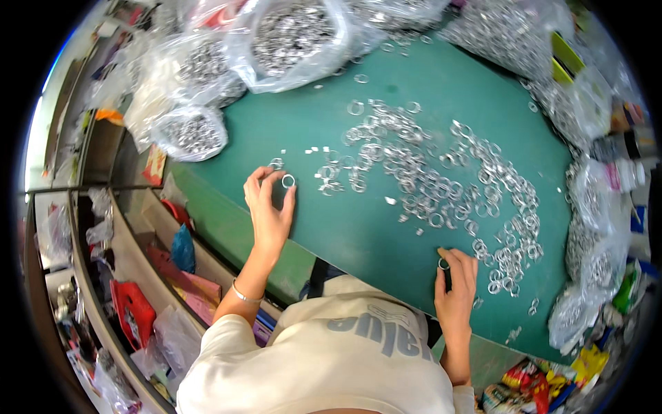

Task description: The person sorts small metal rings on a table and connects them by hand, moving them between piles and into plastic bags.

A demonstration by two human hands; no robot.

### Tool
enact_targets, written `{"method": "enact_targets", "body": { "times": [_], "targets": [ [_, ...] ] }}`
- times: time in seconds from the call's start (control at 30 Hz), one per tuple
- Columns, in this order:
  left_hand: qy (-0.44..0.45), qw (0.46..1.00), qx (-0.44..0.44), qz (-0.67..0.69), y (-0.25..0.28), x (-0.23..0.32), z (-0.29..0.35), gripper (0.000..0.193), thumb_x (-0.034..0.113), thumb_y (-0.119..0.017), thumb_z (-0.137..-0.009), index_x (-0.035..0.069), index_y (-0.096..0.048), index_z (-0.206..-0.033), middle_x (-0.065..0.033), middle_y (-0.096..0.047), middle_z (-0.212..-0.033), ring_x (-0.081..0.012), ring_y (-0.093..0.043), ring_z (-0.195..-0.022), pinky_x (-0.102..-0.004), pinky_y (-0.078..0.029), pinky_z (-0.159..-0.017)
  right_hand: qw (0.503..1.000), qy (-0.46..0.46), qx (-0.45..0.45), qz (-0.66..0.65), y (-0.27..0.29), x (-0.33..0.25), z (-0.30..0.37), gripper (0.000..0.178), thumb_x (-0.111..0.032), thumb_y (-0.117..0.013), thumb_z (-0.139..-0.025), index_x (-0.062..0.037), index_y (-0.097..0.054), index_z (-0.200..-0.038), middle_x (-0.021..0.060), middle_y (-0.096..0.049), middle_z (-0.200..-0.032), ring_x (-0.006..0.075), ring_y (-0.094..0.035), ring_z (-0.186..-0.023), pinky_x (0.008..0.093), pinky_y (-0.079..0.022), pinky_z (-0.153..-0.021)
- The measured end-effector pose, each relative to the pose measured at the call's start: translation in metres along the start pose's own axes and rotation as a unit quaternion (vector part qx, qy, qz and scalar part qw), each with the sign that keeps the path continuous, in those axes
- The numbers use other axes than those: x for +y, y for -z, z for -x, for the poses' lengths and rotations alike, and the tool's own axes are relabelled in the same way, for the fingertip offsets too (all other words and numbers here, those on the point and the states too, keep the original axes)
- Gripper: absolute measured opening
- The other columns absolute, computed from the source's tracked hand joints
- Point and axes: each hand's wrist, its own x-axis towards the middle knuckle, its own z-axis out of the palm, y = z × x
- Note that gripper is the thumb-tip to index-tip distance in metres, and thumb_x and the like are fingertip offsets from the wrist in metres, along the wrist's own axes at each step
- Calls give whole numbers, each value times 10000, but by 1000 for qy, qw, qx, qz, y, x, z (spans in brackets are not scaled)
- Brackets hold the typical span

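Near the left part of the green tabletop, my left hand (pixel 269 212) pinches a small silver metal ring (pixel 288 181) between thumb and forefinger. Just beyond its fingertips lies a little cluster of rings (pixel 276 163). By the near edge of the table, my right hand (pixel 456 293) is closed on another silver ring (pixel 443 263), held at the fingertips. A broad scatter of loose silver rings (pixel 431 188) spreads over the middle and right of the table, ahead of my right hand. Whether the rings have gaps or joints is too small to tell.
Clear plastic bags (pixel 293 45) heaped with metal pieces line the far side, with a smaller bag (pixel 190 132) at left. More filled bags (pixel 592 241) run down the right edge. Shelves (pixel 131 255) with a red bin (pixel 131 312) stand at left. Colourful packets (pixel 531 381) sit lower right.
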Motion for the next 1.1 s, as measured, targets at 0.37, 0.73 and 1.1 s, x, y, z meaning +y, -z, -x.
{"method": "enact_targets", "body": {
  "times": [0.37, 0.73, 1.1],
  "targets": [
    [-40, 993, -86, 77, -21, -59, -106, 279, 76, -702, -784, 20, -613, -1042, -142, -556, -1087, -318, -557, -1001, -369, -448, -889, 998, 42, -33, 17, -20, -21, -14, 375, 98, -629, -737, -9, -600, -1096, 144, -554, -1014, 332, -512, -921, 405, -427, -801],
    [-11, 998, -54, 17, 6, -53, -30, 266, 75, -683, -787, 32, -602, -1037, -105, -528, -1096, -291, -503, -1013, -384, -389, -828, 995, 55, 3, 78, -40, -40, -67, 613, -253, -753, -747, -67, -512, -1279, 147, -414, -1377, 393, -320, -1306, 521, -247, -1067],
    [-99, 971, -185, 117, 3, 30, -20, 502, 90, -741, -738, 82, -558, -1205, -130, -478, -1257, -326, -472, -1137, -416, -384, -930, 983, 129, 12, 129, -44, 5, -95, 287, 22, -621, -793, -44, -611, -1072, 130, -535, -1117, 321, -494, -1107, 430, -399, -918]
  ]
}}
